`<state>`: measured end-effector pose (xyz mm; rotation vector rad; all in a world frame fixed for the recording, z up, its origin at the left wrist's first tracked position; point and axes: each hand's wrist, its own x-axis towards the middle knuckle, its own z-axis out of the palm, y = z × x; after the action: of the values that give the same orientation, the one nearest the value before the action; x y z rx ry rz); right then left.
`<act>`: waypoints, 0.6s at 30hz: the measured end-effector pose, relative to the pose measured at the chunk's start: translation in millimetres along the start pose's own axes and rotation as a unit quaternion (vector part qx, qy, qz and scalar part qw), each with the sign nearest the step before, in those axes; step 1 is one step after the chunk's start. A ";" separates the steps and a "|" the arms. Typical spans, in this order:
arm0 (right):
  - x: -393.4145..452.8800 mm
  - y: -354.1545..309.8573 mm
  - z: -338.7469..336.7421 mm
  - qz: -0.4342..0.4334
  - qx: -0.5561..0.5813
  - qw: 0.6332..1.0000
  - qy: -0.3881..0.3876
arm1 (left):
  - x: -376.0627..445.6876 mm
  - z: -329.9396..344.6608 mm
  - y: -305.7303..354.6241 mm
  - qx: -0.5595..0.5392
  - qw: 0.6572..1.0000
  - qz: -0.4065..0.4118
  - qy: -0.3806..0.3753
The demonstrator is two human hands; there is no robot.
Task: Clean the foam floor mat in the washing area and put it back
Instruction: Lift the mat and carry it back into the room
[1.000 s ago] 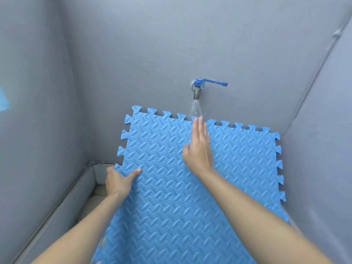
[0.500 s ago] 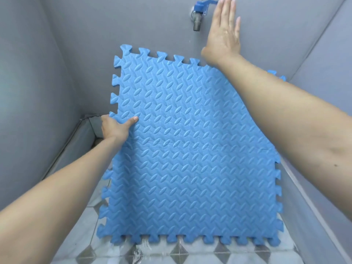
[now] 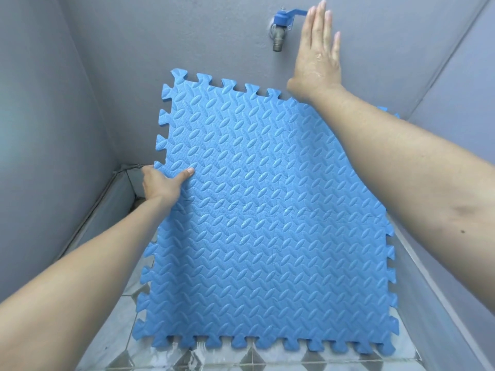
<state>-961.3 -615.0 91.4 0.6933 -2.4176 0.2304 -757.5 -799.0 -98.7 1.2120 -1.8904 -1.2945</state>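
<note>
1. The foam floor mat (image 3: 267,210) is bright blue, with a raised leaf-like pattern pressed over its whole face.
2. Faint seams show it is made of four square tiles locked together, and puzzle-tooth tabs line its outer edges.
3. It stands tilted, its bottom edge on the wet tiled floor, its top edge reaching toward the grey back wall.

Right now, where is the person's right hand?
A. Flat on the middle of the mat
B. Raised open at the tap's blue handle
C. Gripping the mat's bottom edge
B: the right hand is raised with fingers spread at the blue handle of the tap, above the mat.
</note>
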 end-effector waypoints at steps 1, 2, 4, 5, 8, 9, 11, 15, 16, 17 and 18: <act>0.3 0.5 0.4 -0.001 0.000 1.000 -0.001 | -0.1 0.3 0.1 0.001 1.000 0.000 -0.001; 0.0 0.8 0.8 -0.002 0.000 1.000 -0.001 | -0.2 0.5 0.4 0.000 1.000 0.000 -0.002; 0.2 1.8 3.2 -0.005 0.006 1.000 0.003 | 0.2 1.1 0.6 -0.005 1.000 0.001 -0.003; 1.2 3.1 4.4 -0.006 0.014 1.000 0.005 | 0.7 1.2 0.5 -0.007 1.000 0.001 -0.004; 3.3 6.7 8.7 -0.017 0.041 0.999 0.010 | 2.6 1.0 -0.2 -0.006 1.000 0.003 0.001; 1.8 7.5 11.4 -0.017 0.060 0.998 0.006 | 3.0 1.0 -0.8 -0.006 1.000 0.004 0.003; -12.0 9.5 22.2 -0.004 0.114 0.993 -0.012 | 2.9 0.6 -2.0 -0.005 1.000 0.006 0.007; -82.1 43.0 66.8 0.032 0.125 0.990 -0.051 | 3.2 0.2 -3.3 -0.007 1.000 0.011 0.009; -102.4 60.2 78.4 0.056 0.111 0.990 -0.072 | 3.7 -1.0 -3.6 -0.005 1.000 0.010 0.010; -121.2 80.2 88.0 0.094 0.097 0.986 -0.092 | 4.2 -2.2 -3.9 -0.003 1.000 0.010 0.011; -138.3 101.1 94.7 0.145 0.086 0.980 -0.108 | 5.7 -2.9 -5.3 -0.002 1.000 0.010 0.013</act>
<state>-969.0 -500.5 -67.3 0.4546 -2.7279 0.5120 -755.7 -806.0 -102.7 1.1987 -1.8773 -1.2644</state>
